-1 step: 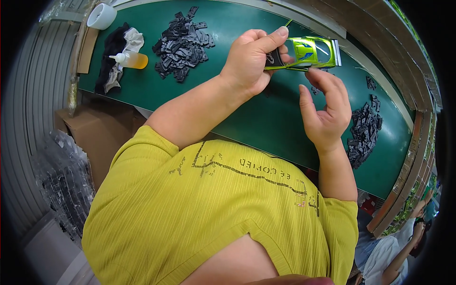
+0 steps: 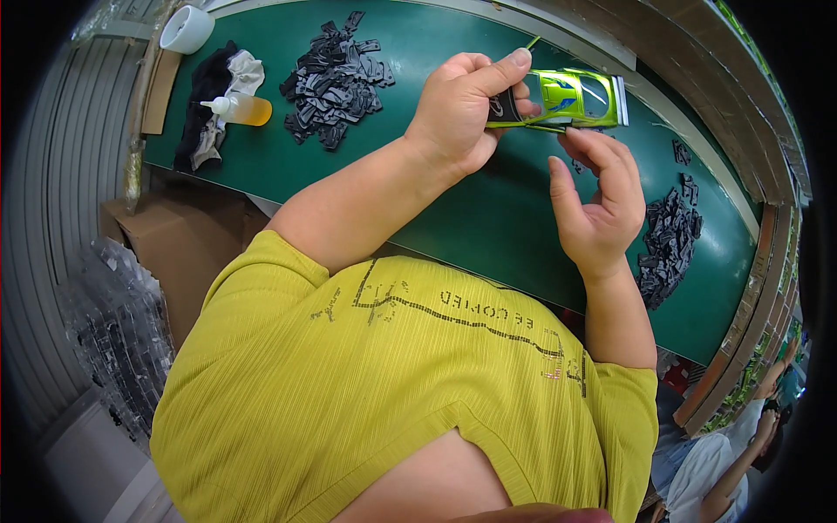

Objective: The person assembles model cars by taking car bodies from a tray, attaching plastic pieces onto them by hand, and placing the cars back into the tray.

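Note:
My left hand (image 2: 462, 109) grips the front end of a shiny green toy car body (image 2: 562, 98) above the table, thumb on top and fingers beneath. The shell has blue markings, see-through windows and a pale spoiler at its right end. A thin green strip sticks up beyond my left thumb. My right hand (image 2: 602, 192) is just below the car's near side, thumb and fingers apart and nothing between them. Its fingertips come up to the car's edge; whether they touch it I cannot tell.
On the green table (image 2: 471, 218) lie a large pile of black plastic parts (image 2: 336, 83) and a smaller pile (image 2: 670, 244) to the right. A bottle of amber liquid (image 2: 244, 111) rests on cloths (image 2: 193, 113) at left, near a white roll (image 2: 187, 31). A cardboard box (image 2: 187, 244) stands below.

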{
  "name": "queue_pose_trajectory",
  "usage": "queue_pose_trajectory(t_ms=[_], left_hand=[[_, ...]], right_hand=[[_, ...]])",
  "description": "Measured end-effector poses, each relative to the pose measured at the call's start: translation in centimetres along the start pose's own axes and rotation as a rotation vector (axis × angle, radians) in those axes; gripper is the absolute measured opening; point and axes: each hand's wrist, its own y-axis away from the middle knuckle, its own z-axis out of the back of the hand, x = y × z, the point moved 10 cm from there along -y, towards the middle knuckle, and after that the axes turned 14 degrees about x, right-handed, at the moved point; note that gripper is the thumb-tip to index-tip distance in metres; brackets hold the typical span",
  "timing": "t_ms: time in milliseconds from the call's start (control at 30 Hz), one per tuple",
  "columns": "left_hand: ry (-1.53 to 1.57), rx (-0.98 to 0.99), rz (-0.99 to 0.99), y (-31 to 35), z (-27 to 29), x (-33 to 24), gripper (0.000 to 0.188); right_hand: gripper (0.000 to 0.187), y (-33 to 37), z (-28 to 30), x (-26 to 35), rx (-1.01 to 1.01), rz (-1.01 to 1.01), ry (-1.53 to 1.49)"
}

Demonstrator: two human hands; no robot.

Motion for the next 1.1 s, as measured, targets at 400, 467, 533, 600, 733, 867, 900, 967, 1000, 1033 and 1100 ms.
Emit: queue_pose_trajectory(t_ms=[400,467,533,600,733,867,900,967,1000,1033,1100], left_hand=[[0.021,-0.012,-0.051,-0.2,0.7,-1.0,0.027],[0.058,0.004,-0.018,0.0,0.2,-0.4,0.026],[0.053,0.025,-0.014,0.3,-0.4,-0.3,0.026],[0.049,0.05,-0.01,0.4,-0.9,-0.2,0.026],[0.025,0.017,0.004,0.8,-0.8,0.4,0.026],[0.042,-0.063,0.032,1.0,-0.1,1.3,0.027],[0.043,-0.061,0.03,0.9,-0.1,1.4,0.027],[0.053,-0.105,0.005,0.9,0.5,1.3,0.029],[0.052,-0.104,0.005,1.0,0.5,1.3,0.029],[0.027,-0.081,0.002,1.0,0.2,1.3,0.029],[0.005,-0.059,0.005,1.4,-0.2,1.4,0.03]], right_hand=[[0.022,0.7,-1.1,1.1,0.097,0.0,-0.118],[0.021,0.9,-0.9,-0.9,0.028,-0.15,-0.317],[0.02,0.4,-0.9,-0.8,0.018,-0.177,-0.207],[0.019,0.0,-1.1,0.2,0.06,-0.063,-0.077],[0.014,-0.5,-2.0,1.8,0.155,0.117,0.14],[0.012,-0.4,-1.8,1.2,0.197,0.057,0.056],[0.011,-0.6,-2.0,0.7,0.214,0.025,0.02],[0.012,-0.7,-2.3,0.3,0.203,0.011,-0.004],[0.012,-0.8,-2.5,0.3,0.202,0.012,-0.003],[0.013,-0.8,-2.6,0.9,0.188,0.054,0.083],[0.017,-0.6,-2.7,2.2,0.22,0.123,0.225]])
